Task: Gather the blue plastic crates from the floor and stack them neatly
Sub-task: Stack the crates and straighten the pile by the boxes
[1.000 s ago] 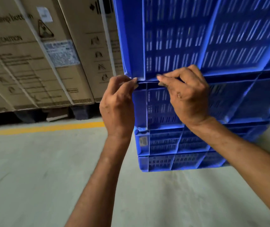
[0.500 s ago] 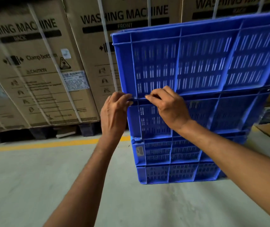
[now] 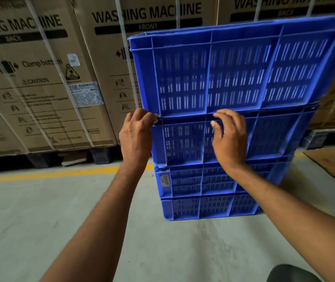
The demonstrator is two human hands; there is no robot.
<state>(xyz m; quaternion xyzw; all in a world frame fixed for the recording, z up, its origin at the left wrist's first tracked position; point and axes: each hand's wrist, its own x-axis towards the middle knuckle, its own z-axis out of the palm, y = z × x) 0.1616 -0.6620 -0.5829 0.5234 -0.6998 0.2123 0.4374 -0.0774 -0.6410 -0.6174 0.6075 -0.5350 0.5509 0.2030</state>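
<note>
Top crate [image 3: 233,74] runs left-right just above the fingers [image 3: 226,116]: left hand [image 3: 136,135] curls on its bottom corner, right hand [image 3: 230,140] curls mid-edge.

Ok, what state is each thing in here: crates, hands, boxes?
top crate: seated on the stack.
crate stack: four high, upright on the floor.
left hand: fingers curled on the seam under the top crate, at its corner.
right hand: fingers curled on that seam, further along.
washing machine boxes: closed, strapped.
</note>
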